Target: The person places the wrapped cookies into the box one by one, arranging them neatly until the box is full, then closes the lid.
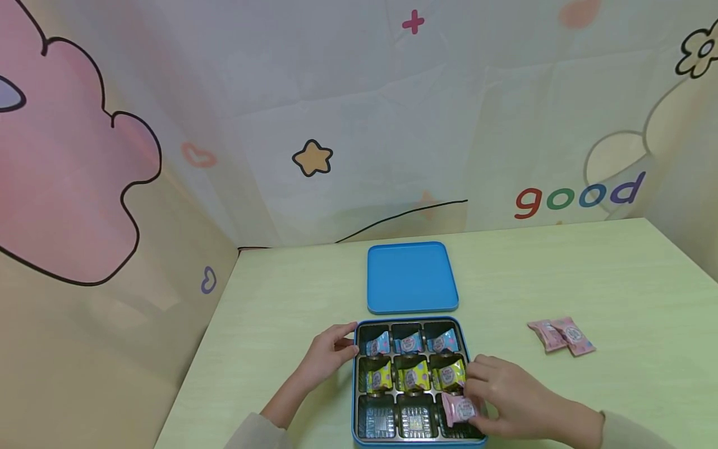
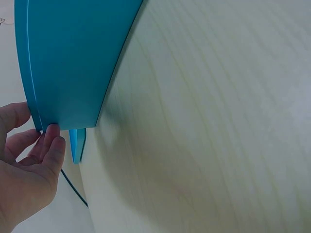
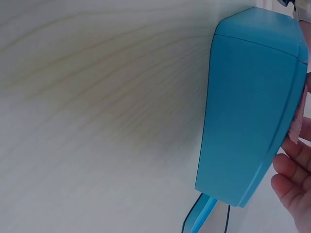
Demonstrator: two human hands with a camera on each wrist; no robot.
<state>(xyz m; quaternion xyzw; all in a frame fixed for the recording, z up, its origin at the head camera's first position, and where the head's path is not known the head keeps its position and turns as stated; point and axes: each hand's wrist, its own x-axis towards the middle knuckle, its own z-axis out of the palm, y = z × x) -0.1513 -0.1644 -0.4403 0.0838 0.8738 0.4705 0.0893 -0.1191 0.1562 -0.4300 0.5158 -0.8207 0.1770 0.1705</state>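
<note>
A blue tin (image 1: 356, 399) with a dark divided tray inside stands on the table. Blue-wrapped candies (image 1: 409, 342) fill its back row, and yellow-wrapped candies (image 1: 414, 376) fill the middle one. My left hand (image 1: 331, 352) holds the tin's back left corner; in the left wrist view its fingers (image 2: 51, 141) touch the rim and outer wall. At the front right compartment, my right hand (image 1: 507, 396) pinches a pink-wrapped candy (image 1: 460, 408). That candy lies tilted at the compartment's mouth. Most of it is hidden behind the tin wall in the right wrist view.
The blue lid (image 1: 412, 277) lies flat just behind the tin. Two more pink-wrapped candies (image 1: 573, 337) lie overlapping on the table to the right. A printed cloth wall (image 1: 359, 125) rises at the table's back edge and along its sides.
</note>
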